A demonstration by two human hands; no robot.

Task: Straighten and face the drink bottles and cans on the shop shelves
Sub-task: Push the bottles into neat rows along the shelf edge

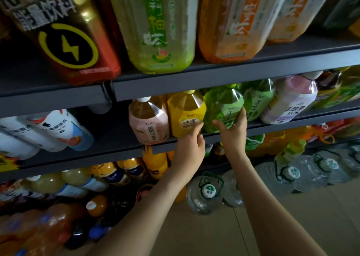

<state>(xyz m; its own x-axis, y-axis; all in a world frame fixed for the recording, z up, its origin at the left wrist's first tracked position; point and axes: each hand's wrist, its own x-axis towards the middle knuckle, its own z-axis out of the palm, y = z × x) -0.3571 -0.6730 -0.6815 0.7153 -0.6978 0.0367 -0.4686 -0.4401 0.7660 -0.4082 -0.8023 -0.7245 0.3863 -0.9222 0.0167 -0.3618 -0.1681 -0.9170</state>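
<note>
we're wrapping our right hand [232,133] round the green plastic bottle [224,106], our left hand [190,148] touching the yellow plastic bottle [184,113] with its fingertips, grip unclear

Top-shelf bottles [159,32] are cut off above, and the lower-left bottles [58,226] are blurred.

bare shelf [109,131] left of the pink-label bottle [149,122], bottles packed tight rightward, upper shelf edge [214,80] low overhead
</note>
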